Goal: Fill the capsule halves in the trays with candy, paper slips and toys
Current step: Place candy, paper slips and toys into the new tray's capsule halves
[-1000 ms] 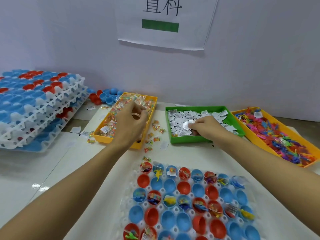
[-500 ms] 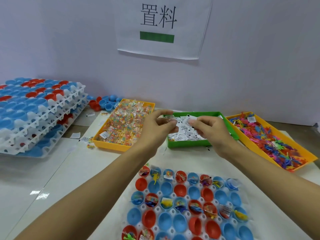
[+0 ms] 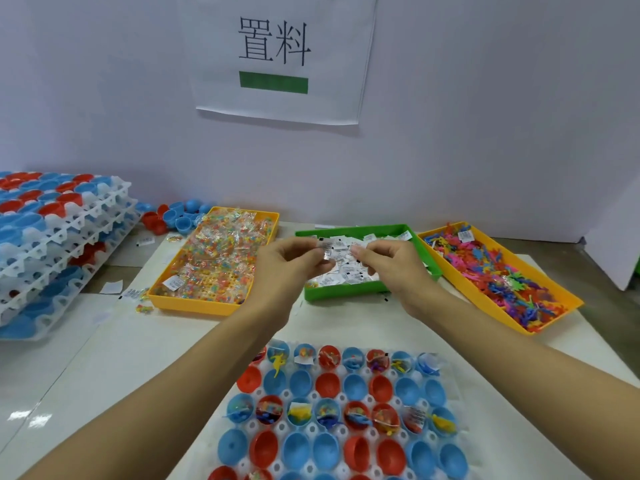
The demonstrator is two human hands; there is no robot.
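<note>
with your left hand (image 3: 287, 268) pinching a clear candy packet (image 3: 325, 252) and your right hand (image 3: 388, 268) pinching paper slips (image 3: 360, 261) above the green bin (image 3: 346, 292), peel off one slip, then drop both into a bare capsule half (image 3: 301, 382) in the tray (image 3: 453, 375) below.

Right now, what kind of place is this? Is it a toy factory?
Probably a small packing workstation, maybe in a toy workshop. Bins of wrapped candy, paper slips and tiny plastic toys sit in a row, trays of capsule halves are stacked up, and a printed sign hangs on the wall.
</note>
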